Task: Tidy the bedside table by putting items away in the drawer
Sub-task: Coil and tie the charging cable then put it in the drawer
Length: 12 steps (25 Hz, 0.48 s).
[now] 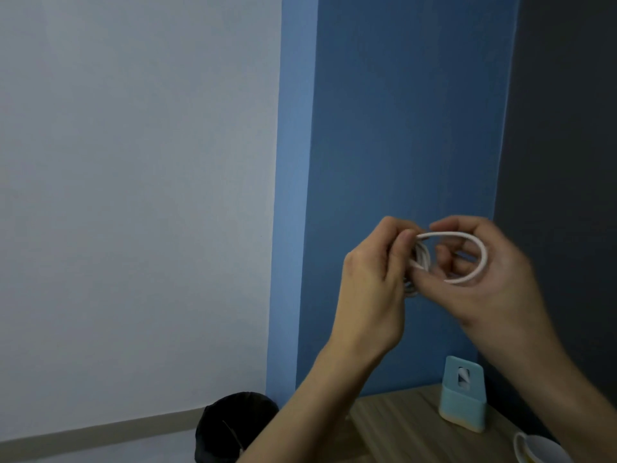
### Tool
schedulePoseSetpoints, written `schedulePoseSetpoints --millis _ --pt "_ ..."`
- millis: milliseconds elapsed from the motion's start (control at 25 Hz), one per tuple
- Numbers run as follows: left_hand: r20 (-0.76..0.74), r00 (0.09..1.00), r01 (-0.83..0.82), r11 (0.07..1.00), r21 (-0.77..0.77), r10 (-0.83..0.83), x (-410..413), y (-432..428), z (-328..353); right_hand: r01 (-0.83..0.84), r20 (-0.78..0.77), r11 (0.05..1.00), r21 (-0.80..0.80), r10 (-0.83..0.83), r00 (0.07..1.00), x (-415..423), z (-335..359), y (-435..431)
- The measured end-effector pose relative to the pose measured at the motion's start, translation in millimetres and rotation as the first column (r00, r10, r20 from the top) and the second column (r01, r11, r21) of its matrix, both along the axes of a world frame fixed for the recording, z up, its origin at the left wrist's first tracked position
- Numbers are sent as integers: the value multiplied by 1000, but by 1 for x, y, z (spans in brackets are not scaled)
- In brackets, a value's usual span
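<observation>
I hold a white cable (480, 252) up in front of the blue wall, well above the wooden bedside table (397, 426). My left hand (374, 282) pinches a bundle of its coils between thumb and fingers. My right hand (490, 272) grips one loose loop that arcs across its fingers. Both hands touch at the cable. The right hand is motion-blurred. No drawer is in view.
A light blue holder (462, 396) stands on the table against the wall. A white cup (537, 449) sits at the bottom right edge. A black bin (230, 426) stands on the floor left of the table, by the white wall.
</observation>
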<state>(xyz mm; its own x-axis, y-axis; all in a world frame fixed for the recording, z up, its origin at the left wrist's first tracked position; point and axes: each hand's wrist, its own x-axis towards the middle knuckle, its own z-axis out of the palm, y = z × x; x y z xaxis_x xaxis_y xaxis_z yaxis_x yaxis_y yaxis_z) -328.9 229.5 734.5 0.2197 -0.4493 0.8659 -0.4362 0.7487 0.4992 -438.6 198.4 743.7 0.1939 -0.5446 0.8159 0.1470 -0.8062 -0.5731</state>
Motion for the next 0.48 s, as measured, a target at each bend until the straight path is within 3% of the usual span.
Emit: schedulePoseSetpoints --millis 80,200,240,480 --pt "52 998 -17 1000 -10 17 -4 2 2 58 -51 998 16 -57 997 3 -2 -6" --pt "128 990 -50 999 -19 52 -4 1 1 -246 -78 964 103 254 964 6 1 -7" --pt "150 986 -69 997 -24 72 -5 1 0 -269 -98 960 80 276 956 8 0 -7" --pt "162 982 -90 994 -57 98 -8 2 -2 -208 -116 977 45 212 970 2 -3 -13"
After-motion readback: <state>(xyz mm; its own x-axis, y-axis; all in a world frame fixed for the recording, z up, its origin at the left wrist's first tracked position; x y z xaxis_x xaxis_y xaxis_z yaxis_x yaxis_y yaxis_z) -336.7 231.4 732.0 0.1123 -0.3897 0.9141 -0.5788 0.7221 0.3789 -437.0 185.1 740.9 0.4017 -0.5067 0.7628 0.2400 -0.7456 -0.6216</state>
